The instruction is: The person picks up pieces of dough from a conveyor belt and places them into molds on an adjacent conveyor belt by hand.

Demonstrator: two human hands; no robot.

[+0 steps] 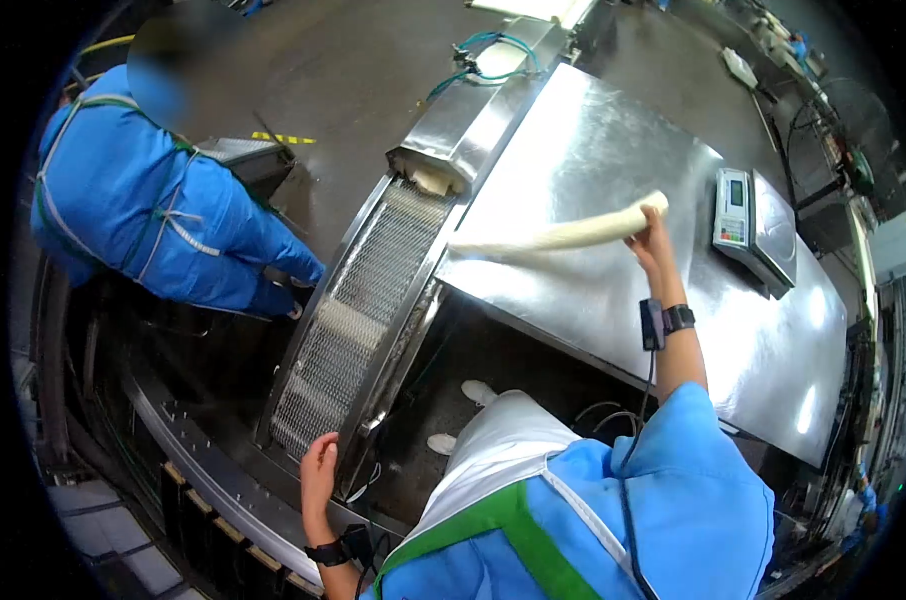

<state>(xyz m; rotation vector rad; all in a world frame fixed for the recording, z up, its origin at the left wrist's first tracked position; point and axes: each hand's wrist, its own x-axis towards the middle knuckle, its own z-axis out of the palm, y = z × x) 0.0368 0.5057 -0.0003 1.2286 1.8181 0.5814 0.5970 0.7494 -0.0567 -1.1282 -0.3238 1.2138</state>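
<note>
A long, pale, slightly curved roll (563,234) lies across the metal table (593,140), its left end near the table edge beside the conveyor. Around its raised right end, my right hand (652,238) has its fingers closed. My left hand (319,468) is beside the lower end of the mesh conveyor belt (373,270), with its fingers bent and no object visible in it. Flat pale pieces (347,328) lie on the belt, and another pale piece (433,181) shows at the mouth of the metal housing.
A digital scale (756,225) stands on the right part of the table. Left of the conveyor, a person in blue (163,200) bends forward. A curved metal rail (208,480) runs along the lower left. The metal housing (473,120) covers the conveyor's far part.
</note>
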